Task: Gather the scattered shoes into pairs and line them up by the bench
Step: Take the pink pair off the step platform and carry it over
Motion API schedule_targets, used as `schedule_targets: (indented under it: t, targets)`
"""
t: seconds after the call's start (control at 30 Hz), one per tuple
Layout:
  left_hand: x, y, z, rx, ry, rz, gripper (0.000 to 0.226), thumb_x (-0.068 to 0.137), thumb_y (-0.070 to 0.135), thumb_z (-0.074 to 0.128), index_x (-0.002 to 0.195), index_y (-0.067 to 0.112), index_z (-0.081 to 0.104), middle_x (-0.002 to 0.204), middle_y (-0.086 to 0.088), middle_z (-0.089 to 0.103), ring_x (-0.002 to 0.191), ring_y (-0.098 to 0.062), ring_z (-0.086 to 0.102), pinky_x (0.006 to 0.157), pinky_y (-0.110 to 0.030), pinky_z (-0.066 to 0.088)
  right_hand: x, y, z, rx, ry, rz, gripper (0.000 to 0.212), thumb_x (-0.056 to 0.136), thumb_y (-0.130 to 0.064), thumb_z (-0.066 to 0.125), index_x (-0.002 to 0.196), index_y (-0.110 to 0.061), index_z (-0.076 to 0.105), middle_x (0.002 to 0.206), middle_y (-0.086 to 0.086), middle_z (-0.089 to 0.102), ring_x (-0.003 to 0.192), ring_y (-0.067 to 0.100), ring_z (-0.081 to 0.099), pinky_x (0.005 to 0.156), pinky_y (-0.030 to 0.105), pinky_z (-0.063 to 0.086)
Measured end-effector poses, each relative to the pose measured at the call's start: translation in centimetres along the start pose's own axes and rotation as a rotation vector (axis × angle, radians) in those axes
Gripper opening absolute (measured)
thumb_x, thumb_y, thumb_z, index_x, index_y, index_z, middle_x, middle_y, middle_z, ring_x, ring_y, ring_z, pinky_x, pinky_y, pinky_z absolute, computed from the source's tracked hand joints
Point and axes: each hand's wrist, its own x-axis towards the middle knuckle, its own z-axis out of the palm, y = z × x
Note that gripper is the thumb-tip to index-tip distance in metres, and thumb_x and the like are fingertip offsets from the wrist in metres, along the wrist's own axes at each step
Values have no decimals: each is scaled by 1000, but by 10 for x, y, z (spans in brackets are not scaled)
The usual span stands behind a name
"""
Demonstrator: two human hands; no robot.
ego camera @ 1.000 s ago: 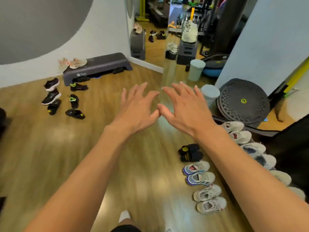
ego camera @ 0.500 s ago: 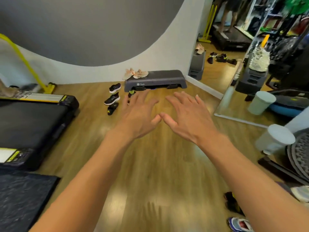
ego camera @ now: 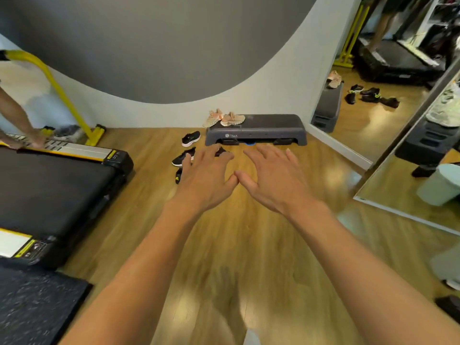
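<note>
Left edge of frame: treadmill (ego camera: 49,185), with someone else's arm (ego camera: 17,120) reaching to its deck at upper left. Not part of the job.

Centre-left, on the wood floor (ego camera: 236,245): black shoes lie loose, unpaired.
- One white-soled shoe (ego camera: 190,138) sits just left of the bench corner.
- A second (ego camera: 183,158) lies below it at a different angle.
- A third with a yellow-green mark (ego camera: 178,176) is half hidden by the left grip.
- A dark bit (ego camera: 220,152) shows between its fingers, probably a fourth.

Toes point all ways, so I read these as the scattered lot yet to be sorted.

Upper centre: peach pair (ego camera: 224,118) side by side on the left end of the step bench (ego camera: 268,130), up on its tabletop. The left one looks to overhang the end. They're together but on top, not lined up beside it, so they likely want moving down. The bench backs onto the wall, so the floor in front of it is the obvious line-up strip.

Grips:
- Left grip (ego camera: 206,180): fingers spread and near straight, palm down, nothing in it. In frame it overlaps the black shoes; contact can't be told, but it looks well above them.
- Right grip (ego camera: 273,180): the same, splayed and empty, over bare floor in front of the bench.

Thumb tips meet or nearly meet at centre. Both arms are stretched forward, which reads as a reach toward the pile with no grasp begun.

Right of frame: mirror (ego camera: 373,115) repeats the bench and shoes.
</note>
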Motion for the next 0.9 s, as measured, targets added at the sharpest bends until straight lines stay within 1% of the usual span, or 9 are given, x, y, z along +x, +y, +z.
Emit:
schedule_targets:
  t: [0.1,0.17,0.33,0.5,0.6,0.73,0.9]
  targets:
    - [51,2,8,-9,1,-59,49,92,47,43,139,34,41,155,-2,28,143,-24,23,116,-55,14,51,30,4,-24,3,-17,60,92,-61,30,142,-28,40,149,2,40,141,21,30,114,49,22]
    - [88,2,14,-16,4,-94,50,92,48,42,139,33,41,157,-3,24,143,-25,24,116,-54,16,88,47,9,-49,1,-17,61,91,-62,31,141,-27,40,149,2,41,141,23,30,112,49,23]
    - [176,-12,33,-23,11,-145,56,92,48,44,143,30,33,159,-5,16,142,-28,24,115,-54,19,173,82,36,-71,-54,-18,64,91,-63,29,143,-26,37,151,4,38,144,24,26,114,52,21]
    - [280,-39,58,-19,-1,-136,57,92,51,45,144,29,34,158,-6,18,141,-29,26,113,-54,22,270,118,64,-92,-71,-3,66,91,-63,30,145,-25,33,152,4,35,144,24,23,116,53,18]
    - [346,-56,65,-30,-3,-118,57,92,51,45,143,28,36,156,-7,21,140,-28,29,110,-51,25,331,136,74,-99,-88,-3,62,93,-59,34,146,-26,32,155,6,30,146,25,18,117,52,16]
    - [432,-74,65,-27,1,-109,56,91,51,46,141,29,36,155,-7,24,136,-30,33,106,-49,29,413,162,78,-110,-78,25,61,92,-55,37,145,-24,33,156,8,28,146,26,17,116,54,15]
    - [531,-89,75,-26,-12,-122,59,92,50,45,145,28,32,157,-8,20,137,-32,31,108,-51,27,505,197,95,-87,-87,29,62,93,-54,36,146,-24,31,156,7,27,146,25,17,116,53,15]
